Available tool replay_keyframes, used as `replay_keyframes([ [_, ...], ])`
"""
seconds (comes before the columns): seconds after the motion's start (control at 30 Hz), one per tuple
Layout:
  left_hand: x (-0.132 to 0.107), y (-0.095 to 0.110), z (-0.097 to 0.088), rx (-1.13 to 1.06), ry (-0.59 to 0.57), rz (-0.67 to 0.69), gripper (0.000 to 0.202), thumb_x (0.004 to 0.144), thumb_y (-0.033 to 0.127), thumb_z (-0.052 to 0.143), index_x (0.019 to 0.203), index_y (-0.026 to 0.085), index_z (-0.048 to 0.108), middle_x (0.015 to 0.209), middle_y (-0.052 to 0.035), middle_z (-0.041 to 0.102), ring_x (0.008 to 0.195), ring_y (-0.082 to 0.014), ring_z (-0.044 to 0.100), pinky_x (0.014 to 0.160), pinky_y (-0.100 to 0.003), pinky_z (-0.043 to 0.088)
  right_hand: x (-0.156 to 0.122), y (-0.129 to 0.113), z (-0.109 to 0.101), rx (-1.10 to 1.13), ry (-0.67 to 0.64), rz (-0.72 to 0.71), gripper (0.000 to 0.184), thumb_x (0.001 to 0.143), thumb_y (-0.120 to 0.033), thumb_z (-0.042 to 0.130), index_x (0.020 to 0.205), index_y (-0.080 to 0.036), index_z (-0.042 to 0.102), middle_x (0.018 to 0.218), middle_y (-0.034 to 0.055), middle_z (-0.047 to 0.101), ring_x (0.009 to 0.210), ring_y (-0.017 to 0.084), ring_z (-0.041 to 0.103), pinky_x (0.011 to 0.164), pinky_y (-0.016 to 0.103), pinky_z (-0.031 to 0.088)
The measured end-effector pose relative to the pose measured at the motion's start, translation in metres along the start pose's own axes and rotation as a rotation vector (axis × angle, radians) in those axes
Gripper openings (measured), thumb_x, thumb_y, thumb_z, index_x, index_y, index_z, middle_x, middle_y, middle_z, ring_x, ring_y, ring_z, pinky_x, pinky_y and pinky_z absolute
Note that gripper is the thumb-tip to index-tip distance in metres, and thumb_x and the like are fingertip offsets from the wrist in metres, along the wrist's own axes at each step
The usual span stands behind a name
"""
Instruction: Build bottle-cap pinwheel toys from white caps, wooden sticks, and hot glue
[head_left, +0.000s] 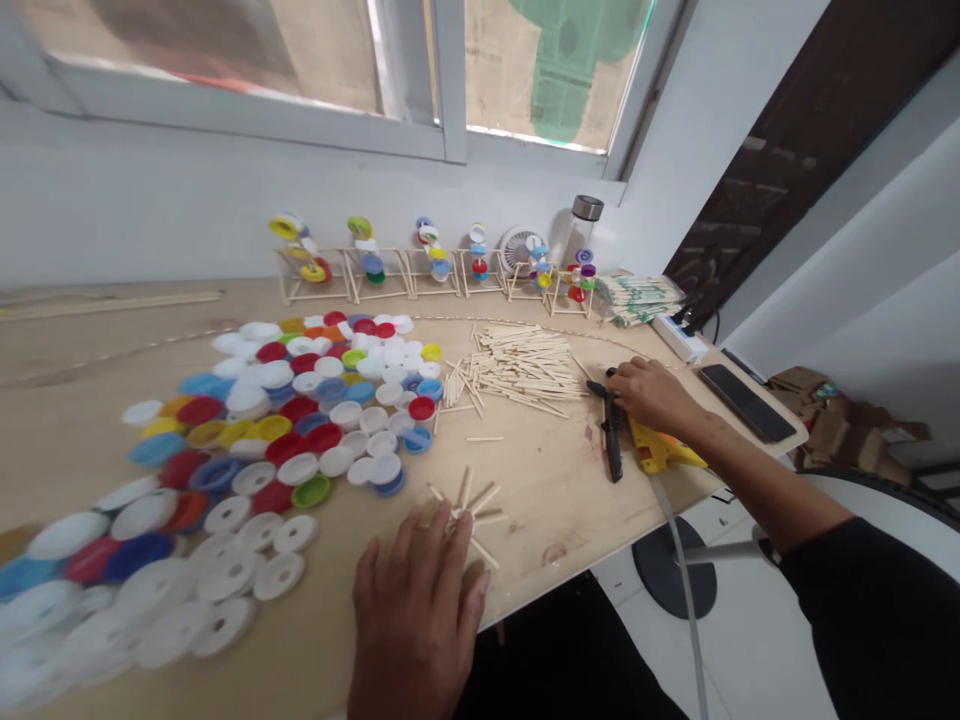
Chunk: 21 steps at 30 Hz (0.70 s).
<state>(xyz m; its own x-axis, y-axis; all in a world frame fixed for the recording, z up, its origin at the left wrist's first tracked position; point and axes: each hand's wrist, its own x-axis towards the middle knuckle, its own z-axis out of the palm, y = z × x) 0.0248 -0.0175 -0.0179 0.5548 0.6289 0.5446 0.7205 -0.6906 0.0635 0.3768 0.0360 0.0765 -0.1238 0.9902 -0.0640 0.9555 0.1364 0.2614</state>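
Note:
My left hand (pixel 420 600) lies on the table with its fingers stretched out. Its fingertips rest over a small wheel of short wooden sticks (pixel 487 495) that spread outward from a white centre, partly hidden by the fingers. Over on the right, my right hand (pixel 649 393) curls its fingers at the top of a black hand tool (pixel 613 445), whose exact kind I cannot make out. Beneath that wrist sits a yellow glue gun (pixel 652 450), partly covered by the hand and forearm.
Many coloured bottle caps (pixel 300 467) spread over the left side. A pile of wooden sticks (pixel 525 365) lies mid-table. Several stick frames with cap wheels (pixel 375 265) line the wall, near a fan (pixel 517 245) and bottle (pixel 583 230). A phone (pixel 746 402) and power strip (pixel 681 338) lie right.

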Motion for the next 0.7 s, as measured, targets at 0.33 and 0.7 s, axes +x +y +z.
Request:
replay_keyframes([
  [0.33, 0.001, 0.000, 0.000, -0.006, -0.008, 0.000, 0.044, 0.082, 0.021, 0.053, 0.125, 0.011, 0.057, 0.128, -0.0178, 0.059, 0.120, -0.0384, 0.047, 0.098, -0.059, 0.031, 0.008, -0.004, 0.002, -0.114, 0.036, -0.124, 0.017, 0.089, -0.011, 0.047, 0.083, -0.012, 0.063, 0.093, 0.0150, 0.062, 0.090, 0.026, 0.047, 0.074, 0.035, 0.030],
  [0.7, -0.001, 0.000, 0.001, -0.006, 0.000, -0.012, 0.045, 0.082, 0.020, 0.055, 0.126, 0.012, 0.056, 0.128, -0.0166, 0.059, 0.120, -0.0385, 0.046, 0.099, -0.059, 0.030, -0.013, -0.004, -0.010, 0.168, 0.120, -0.139, 0.014, 0.088, -0.016, 0.045, 0.081, -0.016, 0.057, 0.096, 0.0124, 0.061, 0.093, 0.022, 0.052, 0.080, 0.033, 0.040],
])
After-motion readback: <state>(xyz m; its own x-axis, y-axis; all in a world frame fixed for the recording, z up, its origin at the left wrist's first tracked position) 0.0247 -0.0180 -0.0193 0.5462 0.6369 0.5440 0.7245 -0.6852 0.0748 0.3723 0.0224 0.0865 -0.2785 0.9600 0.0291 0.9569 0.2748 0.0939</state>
